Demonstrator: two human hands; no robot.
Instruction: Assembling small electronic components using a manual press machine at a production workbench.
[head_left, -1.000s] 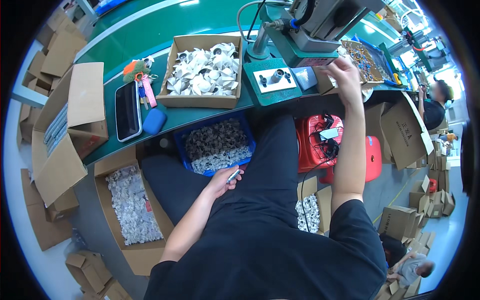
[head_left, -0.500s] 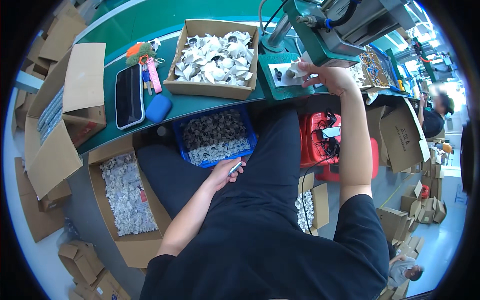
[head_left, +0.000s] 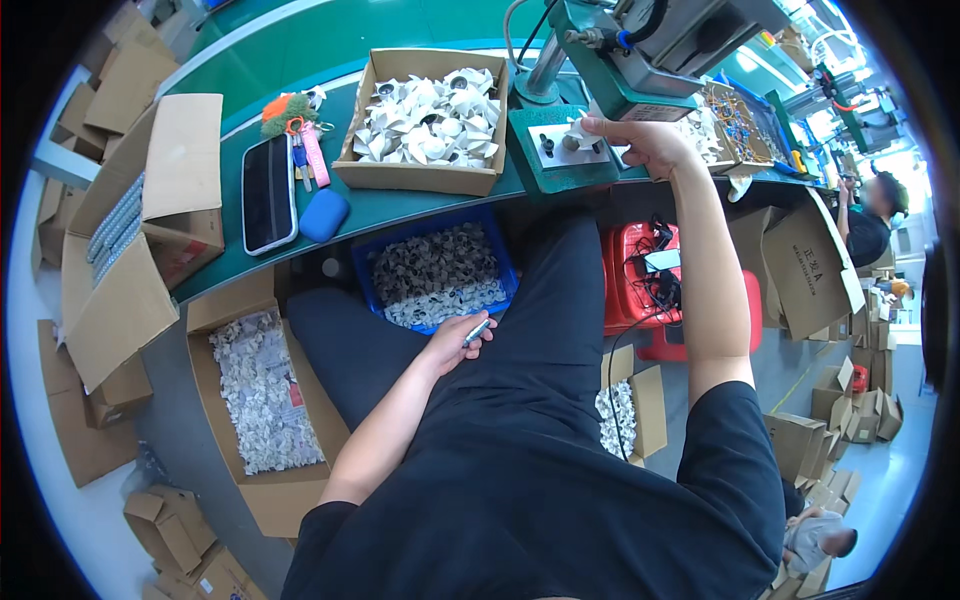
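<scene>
My left hand (head_left: pixel 462 342) rests over my lap, its fingers curled around a small silvery piece (head_left: pixel 477 332) whose kind I cannot make out. At the bench press (head_left: pixel 640 95), my right hand (head_left: pixel 652 148) reaches in from the right and pinches a small white bladed fan wheel (head_left: pixel 577 136). The wheel is at a pin of the fixture on the green press base (head_left: pixel 560 181); the fingers partly hide it. A dark round post (head_left: pixel 547 147) stands on the fixture's white plate, left of the wheel.
On the bench, a cardboard box (head_left: pixel 420 178) holds many white fan wheels. Left of it lie a phone (head_left: pixel 269 195), keys and a blue case (head_left: pixel 324 217). Below are a blue bin (head_left: pixel 368 290) of small parts, an open carton (head_left: pixel 295 505) and a red stool (head_left: pixel 625 265).
The view has shifted slightly. My right hand stays at the press fixture, with its fingers drawn closer together at the white fan wheel. My left hand keeps its hold.
</scene>
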